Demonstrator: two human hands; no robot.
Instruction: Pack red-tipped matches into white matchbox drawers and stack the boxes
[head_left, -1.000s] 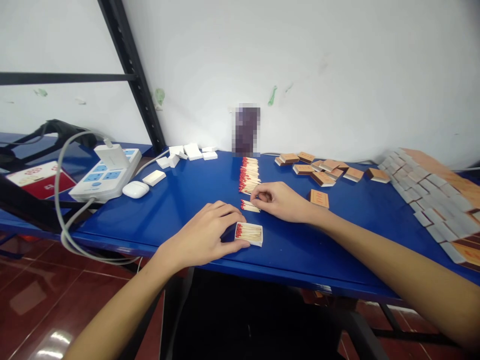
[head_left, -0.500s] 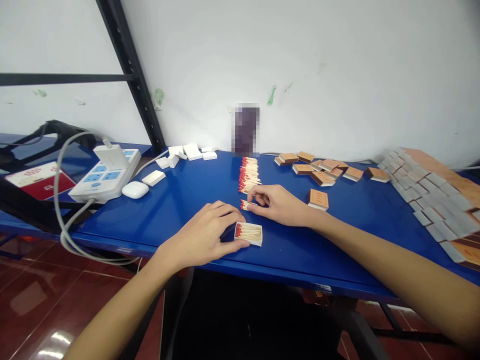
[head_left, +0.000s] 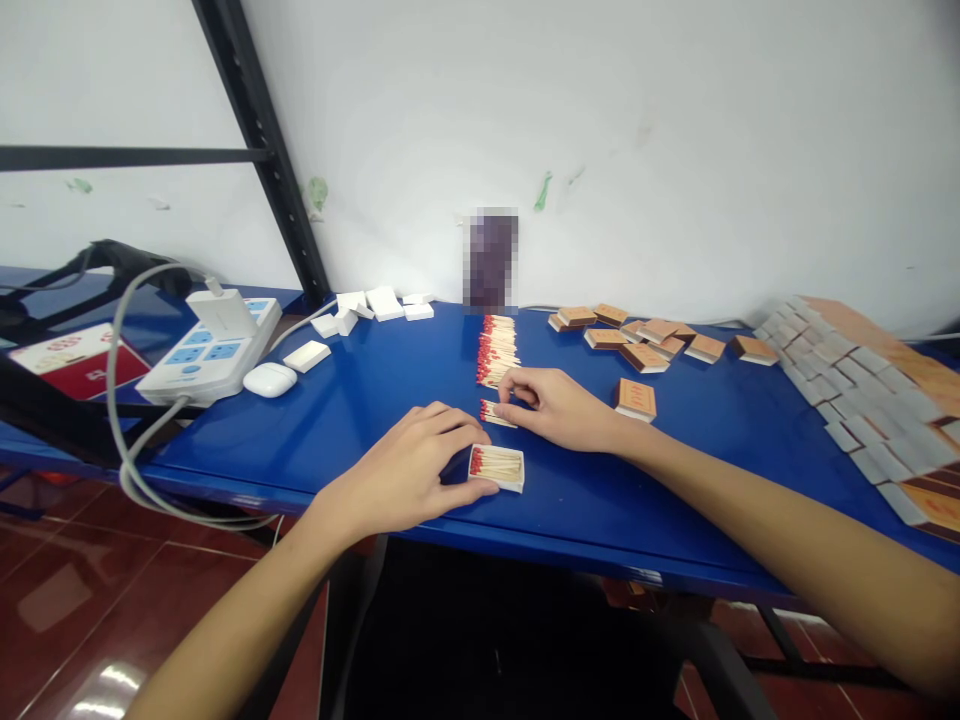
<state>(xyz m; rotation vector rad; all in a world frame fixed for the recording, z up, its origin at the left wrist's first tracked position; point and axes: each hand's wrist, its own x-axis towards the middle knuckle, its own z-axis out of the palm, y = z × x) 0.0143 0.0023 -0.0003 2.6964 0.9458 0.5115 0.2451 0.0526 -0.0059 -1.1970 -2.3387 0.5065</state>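
A small white matchbox tray [head_left: 523, 480] lies near the table's front edge with several red-headed matches [head_left: 499, 462] in it. My left hand [head_left: 412, 468] holds the tray at its left end, thumb at the near corner and fingers at the far one. Just beyond it, my right hand [head_left: 559, 408] is closed, its thumb and fingertips on a small group of matches [head_left: 491, 412] on the table. Some of their sticks are hidden by the fingers. Farther back lies a long pile of matches [head_left: 496, 345], heads to the left.
An orange matchbox [head_left: 636, 398] lies right of my right hand, with more matchboxes [head_left: 645, 356] behind. At the far right is a stack of matchboxes [head_left: 862, 400]. White trays [head_left: 384, 303], an earbud case [head_left: 270, 380] and a power strip [head_left: 206, 355] occupy the left.
The fingers of my right hand have shifted slightly right over the small group of matches, so more of the sticks show. My left hand and the tray have not moved.
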